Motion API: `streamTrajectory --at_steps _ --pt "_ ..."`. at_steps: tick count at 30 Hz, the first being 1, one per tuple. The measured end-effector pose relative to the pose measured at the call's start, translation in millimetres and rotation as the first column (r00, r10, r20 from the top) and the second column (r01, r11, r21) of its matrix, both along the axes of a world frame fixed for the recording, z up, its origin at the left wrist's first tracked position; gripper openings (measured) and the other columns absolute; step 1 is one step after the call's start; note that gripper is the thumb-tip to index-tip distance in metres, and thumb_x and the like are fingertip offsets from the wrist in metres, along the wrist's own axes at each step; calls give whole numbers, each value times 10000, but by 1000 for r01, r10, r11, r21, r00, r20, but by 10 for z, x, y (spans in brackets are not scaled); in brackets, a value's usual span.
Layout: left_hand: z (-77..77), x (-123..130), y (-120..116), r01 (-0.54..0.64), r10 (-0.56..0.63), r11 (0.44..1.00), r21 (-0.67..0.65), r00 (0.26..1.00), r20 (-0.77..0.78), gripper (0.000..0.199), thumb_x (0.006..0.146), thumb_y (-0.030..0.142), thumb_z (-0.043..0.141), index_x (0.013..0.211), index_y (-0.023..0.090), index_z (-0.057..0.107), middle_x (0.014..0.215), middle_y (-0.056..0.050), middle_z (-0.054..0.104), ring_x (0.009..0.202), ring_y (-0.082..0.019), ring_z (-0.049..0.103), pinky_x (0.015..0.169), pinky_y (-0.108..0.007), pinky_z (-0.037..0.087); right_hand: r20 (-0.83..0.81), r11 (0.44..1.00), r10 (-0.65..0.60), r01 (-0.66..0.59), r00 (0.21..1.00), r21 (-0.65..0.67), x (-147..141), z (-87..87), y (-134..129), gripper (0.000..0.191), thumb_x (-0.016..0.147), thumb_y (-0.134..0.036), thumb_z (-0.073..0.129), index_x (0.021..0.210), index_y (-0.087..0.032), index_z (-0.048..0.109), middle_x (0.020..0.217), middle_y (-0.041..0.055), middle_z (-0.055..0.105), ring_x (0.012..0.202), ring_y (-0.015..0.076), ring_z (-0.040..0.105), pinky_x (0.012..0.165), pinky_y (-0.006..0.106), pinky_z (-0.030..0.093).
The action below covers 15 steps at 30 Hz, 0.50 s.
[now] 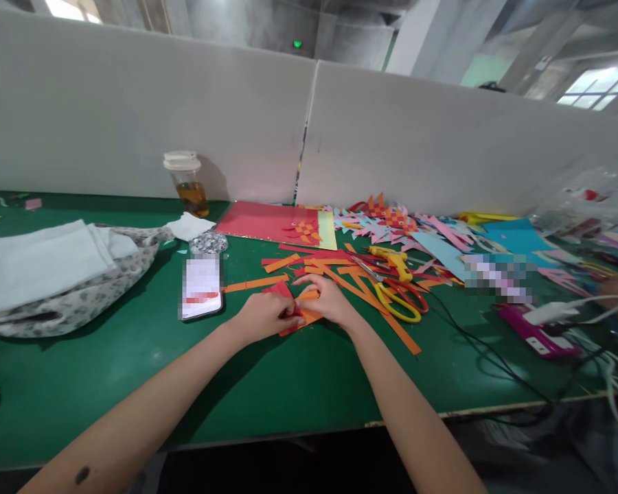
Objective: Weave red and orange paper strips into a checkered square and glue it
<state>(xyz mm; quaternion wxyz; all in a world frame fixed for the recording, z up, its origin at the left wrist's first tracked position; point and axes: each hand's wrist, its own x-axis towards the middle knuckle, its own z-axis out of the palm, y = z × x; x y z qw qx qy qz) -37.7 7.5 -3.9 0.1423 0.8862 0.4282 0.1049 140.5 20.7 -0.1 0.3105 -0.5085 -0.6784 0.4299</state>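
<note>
Both my hands work close together on a small woven piece of red and orange paper strips (288, 329) just above the green tabletop. My left hand (265, 315) is closed, its thumb and fingers pinching the red part. My right hand (328, 299) curls over the orange part from the other side, fingers bent onto it. My hands hide much of the piece. Loose orange paper strips (399, 329) and red strips (314, 252) lie beyond and to the right. A finished-looking woven paper fish (305, 232) rests on red paper (262, 218) behind.
Red-and-yellow-handled scissors (399, 302) and a yellow glue gun (394, 261) lie right of my hands. A phone (202, 285) is at left, near a fabric bundle (82, 274) and a lidded cup (188, 182). A magenta power strip (538, 333) with cables and paper scraps (381, 223) are farther right.
</note>
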Motion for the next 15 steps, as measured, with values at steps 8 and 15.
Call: streamTrajectory --at_steps 8,15 --pt "74 14 -2 95 -89 994 52 991 -103 380 875 489 333 798 203 572 691 -32 616 614 -173 561 491 -255 253 -205 900 -377 409 903 149 183 55 161 273 687 -430 604 817 -193 561 750 41 621 641 172 585 579 304 466" --pt "102 22 8 102 -101 995 1 991 -91 405 874 501 317 764 206 573 685 -18 609 616 -159 543 489 -250 244 145 494 -837 613 528 616 1158 50 465 236 666 -319 596 838 -158 595 949 121 599 984 276 491 888 465 355"
